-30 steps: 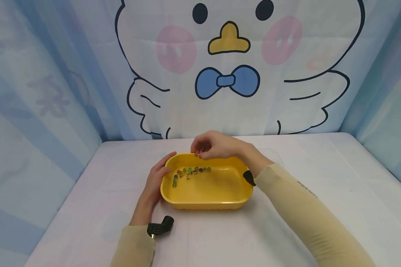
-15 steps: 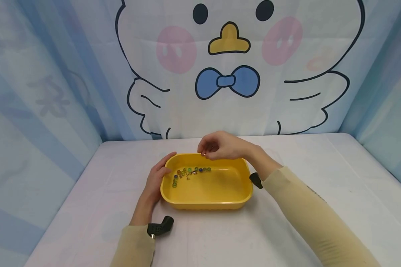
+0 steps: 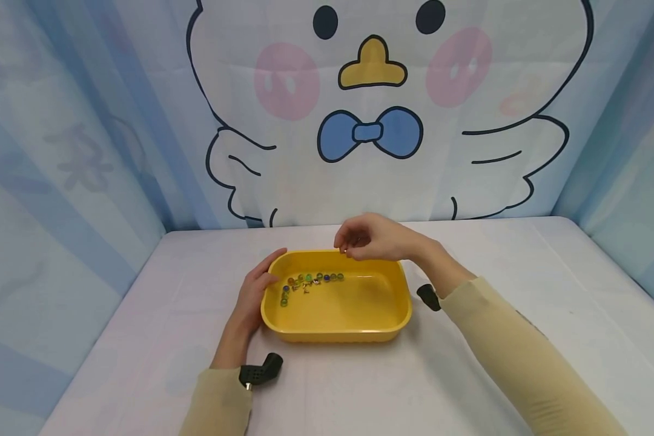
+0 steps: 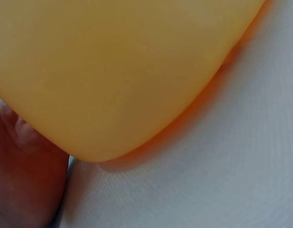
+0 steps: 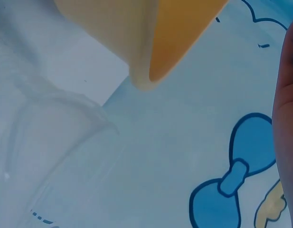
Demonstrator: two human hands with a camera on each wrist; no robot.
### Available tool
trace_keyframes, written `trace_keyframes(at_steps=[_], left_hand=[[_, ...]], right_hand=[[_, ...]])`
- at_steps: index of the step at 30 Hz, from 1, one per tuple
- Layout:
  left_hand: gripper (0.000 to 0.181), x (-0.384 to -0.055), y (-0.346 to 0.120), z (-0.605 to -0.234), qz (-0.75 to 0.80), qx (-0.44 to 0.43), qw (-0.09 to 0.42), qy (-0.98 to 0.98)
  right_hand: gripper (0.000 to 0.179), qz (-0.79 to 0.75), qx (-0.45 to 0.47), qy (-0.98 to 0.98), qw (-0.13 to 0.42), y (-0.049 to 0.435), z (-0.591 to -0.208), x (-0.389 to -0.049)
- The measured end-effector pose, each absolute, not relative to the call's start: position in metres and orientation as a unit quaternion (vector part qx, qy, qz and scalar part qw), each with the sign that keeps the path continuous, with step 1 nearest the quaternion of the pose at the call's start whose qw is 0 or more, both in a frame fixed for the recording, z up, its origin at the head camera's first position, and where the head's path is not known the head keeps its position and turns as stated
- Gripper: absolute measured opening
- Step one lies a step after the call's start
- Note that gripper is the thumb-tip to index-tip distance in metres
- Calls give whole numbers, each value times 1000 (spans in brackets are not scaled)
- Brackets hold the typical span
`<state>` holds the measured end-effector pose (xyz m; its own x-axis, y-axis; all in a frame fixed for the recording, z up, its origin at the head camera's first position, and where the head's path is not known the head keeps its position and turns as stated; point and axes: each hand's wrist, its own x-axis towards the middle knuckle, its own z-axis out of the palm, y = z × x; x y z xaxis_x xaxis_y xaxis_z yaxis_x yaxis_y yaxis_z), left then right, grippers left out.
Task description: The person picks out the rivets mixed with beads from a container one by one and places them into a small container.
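Note:
A yellow rectangular tray [image 3: 354, 306] with rounded corners sits on the table. My left hand [image 3: 252, 295] grips its left end, thumb over the rim and fingers along the outside. In the left wrist view the tray's outer wall [image 4: 113, 85] fills the top, with part of the hand at lower left. Several glass marbles [image 3: 333, 277], green, blue and amber, lie in a curved line inside, beside small gold-coloured pieces [image 3: 306, 289]. Over the far rim my right hand [image 3: 380, 237] pinches a tiny shiny piece [image 3: 345, 251] in its fingertips; its kind is too small to tell.
A pale cloth covers the table [image 3: 523, 303]. Behind it hangs a curtain [image 3: 370, 181] with a cartoon bird, and more curtains stand at both sides. In the right wrist view, a faint see-through curved shape [image 5: 61, 123] shows at left.
My right hand has moved a little to the right along the tray's far rim, fingertips still pinched. The left hand, the tray and the marbles stay in place.

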<state>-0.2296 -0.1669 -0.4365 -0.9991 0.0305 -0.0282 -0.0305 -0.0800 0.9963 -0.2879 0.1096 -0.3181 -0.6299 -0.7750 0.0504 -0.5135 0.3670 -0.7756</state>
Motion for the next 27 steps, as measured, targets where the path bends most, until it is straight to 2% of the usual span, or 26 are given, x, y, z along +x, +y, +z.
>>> trace_keyframes(at_steps=[27], left_hand=[[62, -230, -167, -436, 733, 3, 19, 680]], right_hand=[[18, -435, -360, 815, 131, 151, -321, -283]])
